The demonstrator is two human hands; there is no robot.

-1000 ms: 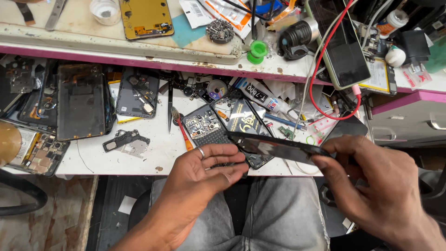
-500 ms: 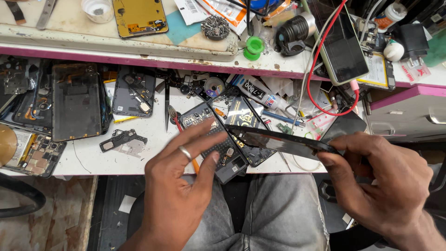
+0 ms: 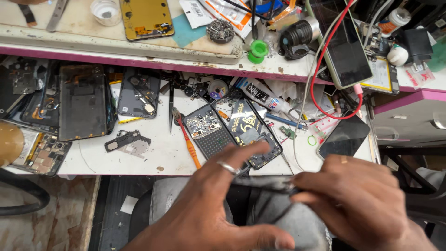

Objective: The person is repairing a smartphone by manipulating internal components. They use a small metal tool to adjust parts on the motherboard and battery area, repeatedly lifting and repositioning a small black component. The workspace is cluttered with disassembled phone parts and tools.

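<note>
While the white workbench [image 3: 153,158] fills the view from nine to three o'clock, both hands have dropped toward six o'clock since a second ago, off the bench edge and over the lap. The left hand [image 3: 211,204] and right hand [image 3: 357,200] now sit close together, each pinching an end of a thin dark phone panel [image 3: 265,183], where earlier they held it higher. An opened phone [image 3: 211,132] lies untouched at twelve o'clock of them.

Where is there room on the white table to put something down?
A bare white patch lies between the small grey bracket and the orange-handled screwdriver. Around the opened phone and the red cable it is crowded.
</note>
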